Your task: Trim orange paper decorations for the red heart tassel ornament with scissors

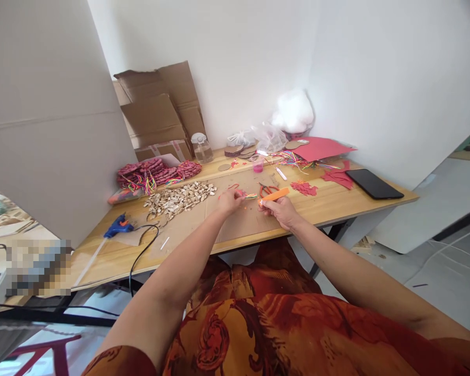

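Observation:
My left hand [231, 202] is closed in a pinch at the middle of the table, over a cardboard sheet. A short bundle of multicoloured cords [251, 196] sticks out from its fingertips to the right. My right hand [281, 211] grips a long flat orange piece [276, 195], which slants up to the right; its exact kind is unclear. Something small and whitish shows at the right fingertips. Just behind the orange piece lie pliers with orange-red handles [268, 189]. Small red scraps [303, 188] are heaped to the right of them.
Left of my hands are a pile of flat pale pieces [176, 202], a blue glue gun [118, 225] with its cable, and red braided bundles [156, 172]. A clear bottle [202, 149], red sheets [323, 148] and white stuffing [294, 110] stand behind. A black phone [374, 184] lies right.

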The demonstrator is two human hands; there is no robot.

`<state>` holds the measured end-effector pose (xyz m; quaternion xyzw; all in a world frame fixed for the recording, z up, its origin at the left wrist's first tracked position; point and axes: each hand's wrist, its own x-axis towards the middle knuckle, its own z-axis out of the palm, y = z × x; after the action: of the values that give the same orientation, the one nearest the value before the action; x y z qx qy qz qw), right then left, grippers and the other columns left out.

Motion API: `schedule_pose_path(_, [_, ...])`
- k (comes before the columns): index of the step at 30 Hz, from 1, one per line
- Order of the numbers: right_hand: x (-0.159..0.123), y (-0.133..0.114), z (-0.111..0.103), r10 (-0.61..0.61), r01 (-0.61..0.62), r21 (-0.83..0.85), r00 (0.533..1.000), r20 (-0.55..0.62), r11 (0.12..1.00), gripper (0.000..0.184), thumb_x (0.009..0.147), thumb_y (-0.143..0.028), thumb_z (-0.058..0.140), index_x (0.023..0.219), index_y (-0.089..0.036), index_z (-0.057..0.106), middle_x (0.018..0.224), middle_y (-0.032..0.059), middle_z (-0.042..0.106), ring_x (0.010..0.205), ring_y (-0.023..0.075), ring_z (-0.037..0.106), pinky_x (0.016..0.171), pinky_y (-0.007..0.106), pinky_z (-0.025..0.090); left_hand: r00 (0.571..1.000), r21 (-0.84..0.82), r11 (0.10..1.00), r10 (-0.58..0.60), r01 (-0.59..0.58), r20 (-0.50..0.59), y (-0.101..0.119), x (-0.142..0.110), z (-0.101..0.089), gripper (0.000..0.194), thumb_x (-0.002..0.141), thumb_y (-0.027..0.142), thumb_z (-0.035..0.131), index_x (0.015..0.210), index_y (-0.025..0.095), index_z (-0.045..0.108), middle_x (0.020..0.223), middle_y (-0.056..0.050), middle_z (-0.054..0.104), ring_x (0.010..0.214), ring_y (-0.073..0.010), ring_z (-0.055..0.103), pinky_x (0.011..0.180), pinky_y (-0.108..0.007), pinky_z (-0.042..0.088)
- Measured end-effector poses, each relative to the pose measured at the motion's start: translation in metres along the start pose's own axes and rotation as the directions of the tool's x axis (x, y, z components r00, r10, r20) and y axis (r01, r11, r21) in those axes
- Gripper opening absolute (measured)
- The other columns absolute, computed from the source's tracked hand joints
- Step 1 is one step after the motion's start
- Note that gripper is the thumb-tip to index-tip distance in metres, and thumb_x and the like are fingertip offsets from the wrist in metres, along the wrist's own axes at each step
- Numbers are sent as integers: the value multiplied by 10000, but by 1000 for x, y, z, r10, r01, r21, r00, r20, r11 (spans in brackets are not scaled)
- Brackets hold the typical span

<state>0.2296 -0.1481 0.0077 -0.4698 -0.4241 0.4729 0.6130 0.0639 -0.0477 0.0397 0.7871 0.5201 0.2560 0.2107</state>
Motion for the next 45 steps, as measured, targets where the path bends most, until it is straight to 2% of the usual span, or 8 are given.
schedule_pose_path(9, [-1, -2, 1, 0, 0, 60, 1000, -8, 998, 125, 744, -230, 712, 768, -119, 660, 695, 11, 675, 642, 124, 637, 507, 209, 465, 996, -292, 952, -85, 90, 27, -5, 2, -7, 124, 853, 244, 591, 865, 122, 612, 725, -9, 643, 590, -102, 581, 596, -248, 479])
schedule_pose_path(16, [1, -1, 0, -1, 2, 67, 1000, -19, 998, 150, 663, -260, 756, 723, -145, 679, 670, 23, 686, 640, 145, 643, 488, 207, 451, 999, -388, 921, -47, 39, -12, -6, -5, -9, 313, 636, 86, 712, 938, 147, 654, 950, -63, 719, 777, -143, 652, 713, -252, 498])
schedule_pose_path(20, [1, 1, -1, 3, -3, 54, 1000, -6, 999, 106, 773, -217, 698, 776, -119, 656, 696, 5, 678, 637, 118, 634, 531, 217, 480, 992, -385, 921, -92, 54, -82, -11, -7, -11, 236, 655, 226, 729, 873, 150, 680, 805, -48, 721, 730, -172, 645, 690, -272, 486])
schedule_pose_path(25, [1, 3, -2, -1, 1, 42, 1000, 6, 999, 85, 827, -192, 665, 804, -113, 643, 723, -6, 669, 655, 112, 636, 564, 227, 498, 976, -418, 900, -186, 125, -110, -27, -8, -15, 300, 812, 411, 573, 869, 132, 667, 643, -46, 659, 615, -165, 622, 599, -263, 469])
schedule_pose_path(28, [2, 3, -3, -3, 3, 36, 1000, 19, 999, 93, 837, -196, 657, 804, -110, 647, 718, -6, 665, 657, 111, 635, 570, 229, 499, 972, -452, 875, -227, 172, -69, -38, -10, -21, 341, 853, 424, 543, 994, 128, 637, 790, -66, 680, 650, -159, 634, 604, -271, 489])
schedule_pose_path(33, [3, 5, -5, -4, 3, 35, 999, 38, 999, 114, 838, -213, 660, 786, -112, 647, 718, -5, 665, 662, 114, 635, 582, 237, 502, 955, -461, 848, -295, 260, -5, -57, -15, -31, 353, 898, 337, 552, 1196, 148, 549, 1181, -105, 581, 996, -216, 601, 831, -422, 523])
schedule_pose_path(41, [1, 5, -4, -5, 3, 51, 1000, 25, 999, 134, 815, -247, 678, 805, -115, 653, 723, 1, 669, 652, 113, 630, 553, 225, 484, 898, -332, 918, -322, 218, -301, -82, -31, -45, 327, 837, 259, 568, 1144, 144, 575, 1090, -104, 642, 785, -162, 635, 707, -299, 499])
schedule_pose_path(45, [0, 1, -3, -15, 15, 72, 1000, 4, 997, 197, 689, -314, 752, 736, -135, 685, 685, 31, 687, 632, 143, 633, 507, 226, 453, 892, -244, 956, -250, 165, -377, -89, -50, -45, 255, 811, 288, 532, 996, 161, 653, 848, -69, 693, 655, -172, 620, 614, -273, 454])
